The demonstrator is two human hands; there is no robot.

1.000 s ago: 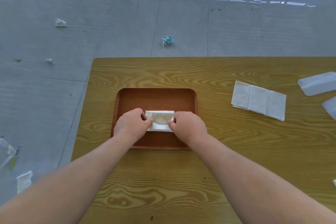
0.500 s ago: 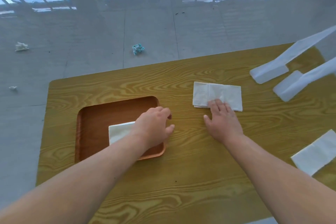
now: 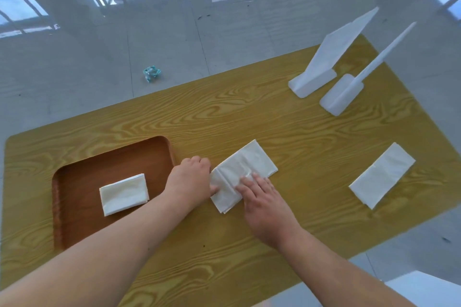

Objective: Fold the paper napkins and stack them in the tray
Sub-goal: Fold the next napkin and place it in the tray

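Observation:
A folded white napkin lies in the brown tray at the left of the wooden table. Just right of the tray a longer white napkin lies flat on the table, slightly crumpled. My left hand touches its left edge with curled fingers. My right hand presses flat on its near part, fingers spread. Another white napkin lies flat further right, untouched.
Two white plastic stands sit at the far right of the table. A crumpled blue-white scrap lies on the grey floor beyond the table. A white object's corner shows at the bottom right.
My left hand left the tray and came to the long napkin. My right hand dragged that napkin nearer and leftward, turning it askew. The folded napkin stays in the tray.

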